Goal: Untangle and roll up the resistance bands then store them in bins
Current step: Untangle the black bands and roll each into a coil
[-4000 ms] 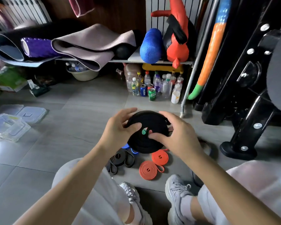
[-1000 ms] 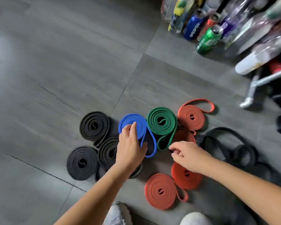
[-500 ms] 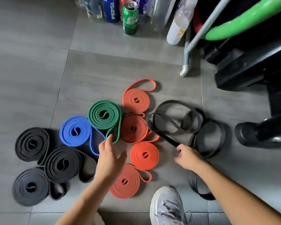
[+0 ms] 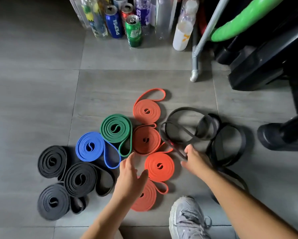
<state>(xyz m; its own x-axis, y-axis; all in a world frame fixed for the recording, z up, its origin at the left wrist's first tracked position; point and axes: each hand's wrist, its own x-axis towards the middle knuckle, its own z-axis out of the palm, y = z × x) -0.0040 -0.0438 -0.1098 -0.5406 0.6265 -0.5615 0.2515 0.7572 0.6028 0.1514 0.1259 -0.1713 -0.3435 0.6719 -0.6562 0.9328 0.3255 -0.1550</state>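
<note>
Rolled resistance bands lie together on the grey floor: three black rolls (image 4: 80,178) at the left, a blue roll (image 4: 90,146), a green roll (image 4: 116,129) and several orange rolls (image 4: 146,111). Loose black bands (image 4: 196,128) lie tangled to the right of them. My left hand (image 4: 131,175) hovers with fingers spread and holds nothing. It covers part of the nearest orange roll (image 4: 144,197). My right hand (image 4: 194,161) takes one strand of the loose black bands between thumb and fingers.
Bottles and cans (image 4: 132,31) stand in a row at the far edge. A metal rack leg (image 4: 195,66) and black gym equipment (image 4: 265,62) crowd the right. My grey shoe (image 4: 187,219) is at the bottom. No bin is in view.
The big black roll I held four seconds ago now lies on the floor. Since half a second ago both hands have stayed near the same spots, my right at the loose black band.
</note>
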